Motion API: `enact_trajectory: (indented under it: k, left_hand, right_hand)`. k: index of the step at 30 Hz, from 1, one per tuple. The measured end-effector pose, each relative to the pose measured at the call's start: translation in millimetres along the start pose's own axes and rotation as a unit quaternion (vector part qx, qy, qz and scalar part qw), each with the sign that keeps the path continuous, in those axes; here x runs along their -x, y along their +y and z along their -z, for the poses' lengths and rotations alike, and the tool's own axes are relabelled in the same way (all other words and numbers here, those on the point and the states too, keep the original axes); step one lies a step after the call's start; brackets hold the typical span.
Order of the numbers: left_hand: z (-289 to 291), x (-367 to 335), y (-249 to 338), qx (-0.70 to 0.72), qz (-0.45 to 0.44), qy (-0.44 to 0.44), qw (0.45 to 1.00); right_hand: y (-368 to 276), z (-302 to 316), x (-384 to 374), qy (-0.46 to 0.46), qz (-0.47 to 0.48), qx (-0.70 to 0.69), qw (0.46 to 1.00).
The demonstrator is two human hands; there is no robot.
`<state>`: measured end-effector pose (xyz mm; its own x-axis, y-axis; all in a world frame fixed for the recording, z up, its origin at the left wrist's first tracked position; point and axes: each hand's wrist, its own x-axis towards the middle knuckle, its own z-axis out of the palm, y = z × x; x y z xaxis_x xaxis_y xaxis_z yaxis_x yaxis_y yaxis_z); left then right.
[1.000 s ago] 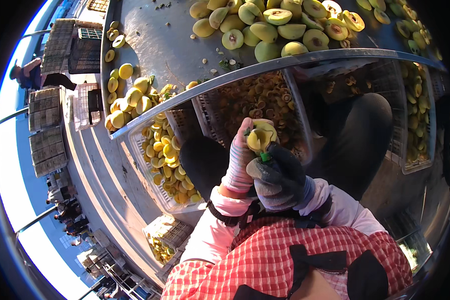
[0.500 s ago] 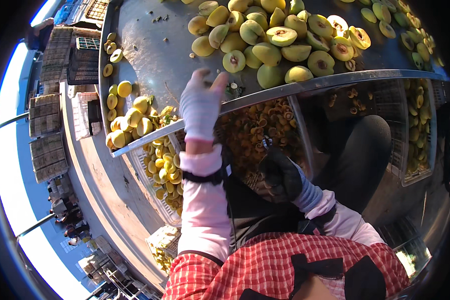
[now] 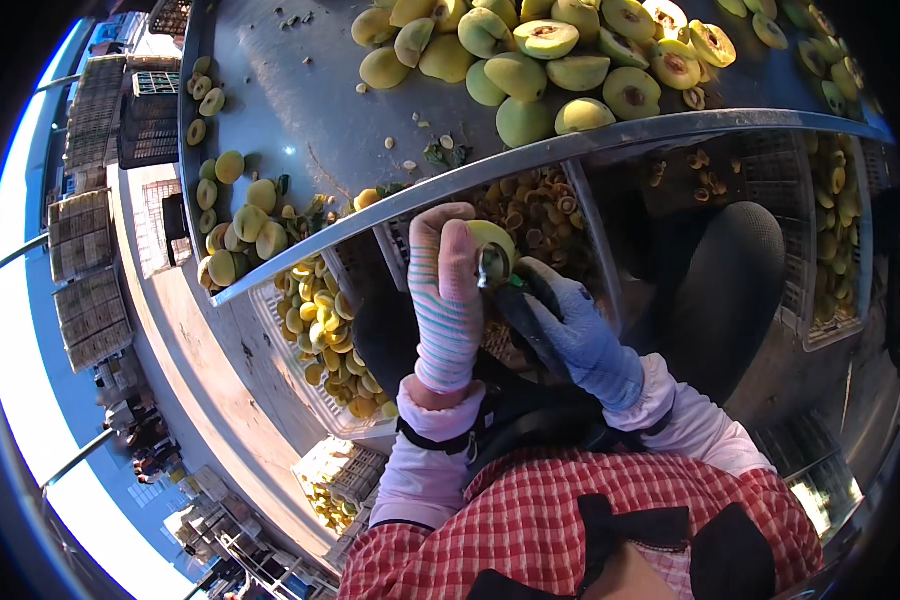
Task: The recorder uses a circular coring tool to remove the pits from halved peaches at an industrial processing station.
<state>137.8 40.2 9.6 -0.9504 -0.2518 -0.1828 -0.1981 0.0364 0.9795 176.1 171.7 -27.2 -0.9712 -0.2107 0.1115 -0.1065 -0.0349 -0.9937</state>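
Note:
My left hand [image 3: 446, 300], in a striped glove, is closed round a yellow-green peach half [image 3: 492, 236] just below the table's front edge. A looped metal pitting tool [image 3: 487, 268] meets the peach. My right hand [image 3: 580, 335], in a blue glove with dark fingers, grips its handle, mostly hidden, with a bit of green showing. Beyond the rim, a heap of halved peaches [image 3: 547, 40] lies on the metal table [image 3: 345, 120], several with brown stones or hollows facing up. Below my hands, brownish scraps [image 3: 540, 205] fill a container, partly covered by them.
The table's raised metal rim [image 3: 610, 135] runs across in front of me. Crates of yellow peach halves [image 3: 320, 335] stand below it at left, with another crate [image 3: 835, 235] at right. More peaches [image 3: 250, 220] sit at the table's left corner. Stacked crates [image 3: 90, 235] line the far left.
My left hand has come back from the tabletop and now holds a peach half. My right hand has risen to meet it with the tool. The view has shifted slightly.

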Motion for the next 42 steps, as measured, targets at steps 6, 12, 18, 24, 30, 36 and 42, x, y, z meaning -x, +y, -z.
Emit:
enact_trajectory:
  k: [6,12,18,24,30,36,42]
  left_hand:
    - [0,33,-8,0.027,0.011,0.042,0.999]
    - [8,48,-8,-0.012,-0.038,0.042,0.998]
    - [-3,62,-11,0.043,-0.073,0.088,0.993]
    - [5,64,-12,0.018,-0.084,0.093,0.992]
    - [8,59,-18,0.01,-0.067,0.042,0.997]
    - [11,56,-17,0.033,0.0,-0.015,0.999]
    - [42,39,-29,-0.071,0.049,-0.236,0.968]
  right_hand:
    - [-9,-15,18,-0.034,-0.097,0.019,0.995]
    - [7,-23,44,-0.018,0.031,0.067,0.997]
    - [0,-28,44,-0.037,-0.109,0.033,0.993]
    - [0,-33,44,0.03,0.026,0.054,0.998]
    - [-11,-22,43,-0.044,-0.076,-0.09,0.992]
    - [-7,-8,42,-0.14,-0.284,-0.179,0.932]
    - [-13,-7,53,-0.155,-0.214,-0.175,0.948]
